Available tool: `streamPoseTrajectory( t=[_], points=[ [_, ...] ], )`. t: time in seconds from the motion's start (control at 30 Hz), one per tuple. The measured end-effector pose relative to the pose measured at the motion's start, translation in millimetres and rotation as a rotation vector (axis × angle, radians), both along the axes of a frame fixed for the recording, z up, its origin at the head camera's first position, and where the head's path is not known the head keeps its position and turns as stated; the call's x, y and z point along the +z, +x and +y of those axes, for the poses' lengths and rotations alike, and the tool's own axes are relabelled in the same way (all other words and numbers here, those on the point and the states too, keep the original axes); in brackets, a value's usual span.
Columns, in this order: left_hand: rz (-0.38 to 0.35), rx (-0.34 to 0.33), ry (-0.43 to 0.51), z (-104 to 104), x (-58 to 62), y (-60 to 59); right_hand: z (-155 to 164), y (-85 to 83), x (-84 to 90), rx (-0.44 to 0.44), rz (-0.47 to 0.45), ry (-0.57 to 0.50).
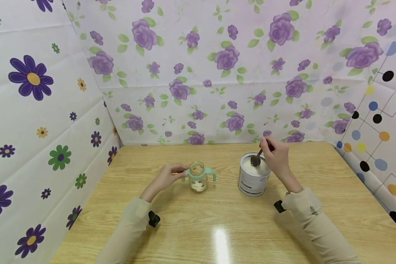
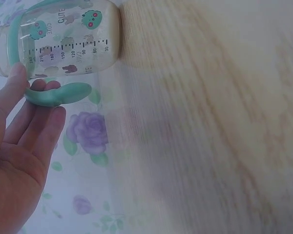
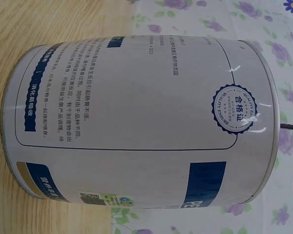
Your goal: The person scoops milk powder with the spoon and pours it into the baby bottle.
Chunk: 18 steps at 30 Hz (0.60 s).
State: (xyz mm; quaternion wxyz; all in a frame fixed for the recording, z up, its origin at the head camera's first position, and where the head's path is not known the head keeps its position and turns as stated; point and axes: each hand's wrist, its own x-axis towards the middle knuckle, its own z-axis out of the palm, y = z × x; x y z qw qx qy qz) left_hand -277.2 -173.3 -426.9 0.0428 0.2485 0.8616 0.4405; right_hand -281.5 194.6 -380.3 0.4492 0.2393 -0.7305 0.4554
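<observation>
A clear baby bottle (image 1: 198,183) with a mint-green two-handled collar stands uncapped on the table. My left hand (image 1: 167,178) pinches its left handle (image 2: 58,94) between thumb and fingers; measuring marks and animal prints show on the side. To the right stands an open white tin (image 1: 252,183) of pale powder (image 1: 250,167). Over its mouth, my right hand (image 1: 277,156) grips a dark brown spoon (image 1: 255,160) by the handle, the bowl down at the powder. In the right wrist view the tin (image 3: 151,122) fills most of the picture, and only a bit of the hand shows.
The wooden table (image 1: 191,227) runs back to a floral cloth (image 1: 204,91). Patterned cloths hang at the left (image 1: 52,128) and right (image 1: 379,146) sides. A gap of bare tabletop separates bottle and tin.
</observation>
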Motion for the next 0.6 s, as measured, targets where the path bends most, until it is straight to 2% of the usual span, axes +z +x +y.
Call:
streamPoseTrajectory(
  t=[0.3,0.4,0.5,0.6],
  points=[
    [0.002,-0.003,0.0,0,-0.1,-0.2,-2,0.9,-1.1,0.031,0.004,0.062],
    [0.006,-0.003,0.0,1,0.2,-0.2,2,-9.4,-12.5,0.027,0.007,0.076],
    [0.011,0.006,0.006,-3,-15.0,-10.3,6,-19.5,-24.9,0.039,0.001,0.077],
    [0.014,0.018,0.004,-7,-30.2,-20.3,4,-16.0,-24.0,0.061,-0.01,0.055]
  ],
)
